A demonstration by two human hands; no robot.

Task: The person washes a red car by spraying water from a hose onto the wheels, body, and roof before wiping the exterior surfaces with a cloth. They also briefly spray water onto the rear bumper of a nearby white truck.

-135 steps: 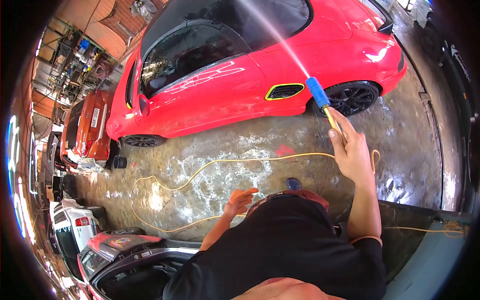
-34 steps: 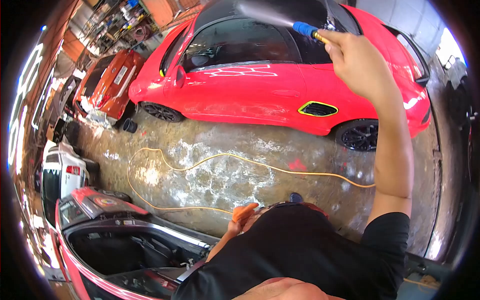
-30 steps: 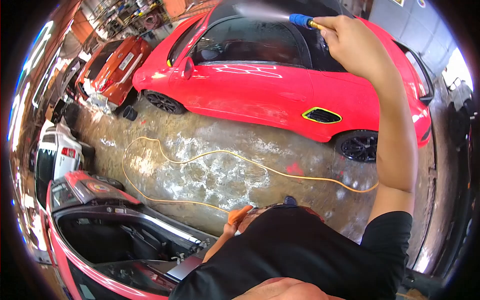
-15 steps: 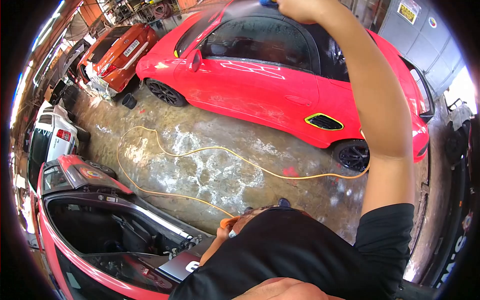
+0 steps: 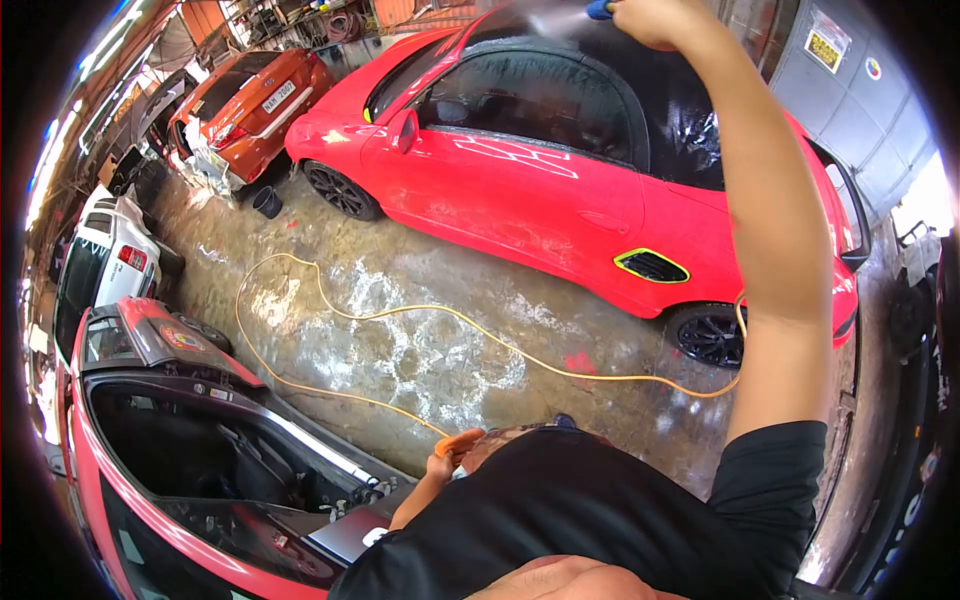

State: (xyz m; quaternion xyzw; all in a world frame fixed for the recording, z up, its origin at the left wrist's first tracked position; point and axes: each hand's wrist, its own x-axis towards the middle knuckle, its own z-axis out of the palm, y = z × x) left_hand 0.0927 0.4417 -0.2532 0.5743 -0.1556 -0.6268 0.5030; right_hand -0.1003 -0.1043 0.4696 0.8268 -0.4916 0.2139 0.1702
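At the top of the view, my right hand [image 5: 648, 22] is closed around a blue spray nozzle [image 5: 600, 9]. White water spray [image 5: 562, 20] leaves it toward the dark roof of a red sports car [image 5: 500, 220]. My right arm is stretched out over the car's rear side. Low beside my body, my left hand [image 5: 438, 466] grips an orange cloth [image 5: 460, 442]. A yellow-orange hose [image 5: 450, 300] loops over the floor, running behind my right arm at one end and close to the cloth at the other.
On the left stands another red car [image 5: 100, 480] with an open cabin, near a white vehicle [image 5: 118, 260]. An orange-red car [image 5: 250, 105] and a black bucket [image 5: 267, 202] are farther back. The concrete floor [image 5: 400, 400] is wet with white suds. A grey metal door [image 5: 850, 100] is at the right.
My right hand and the nozzle have moved to the right, and the spray with them. The view has shifted slightly. My left hand still holds the cloth low down.
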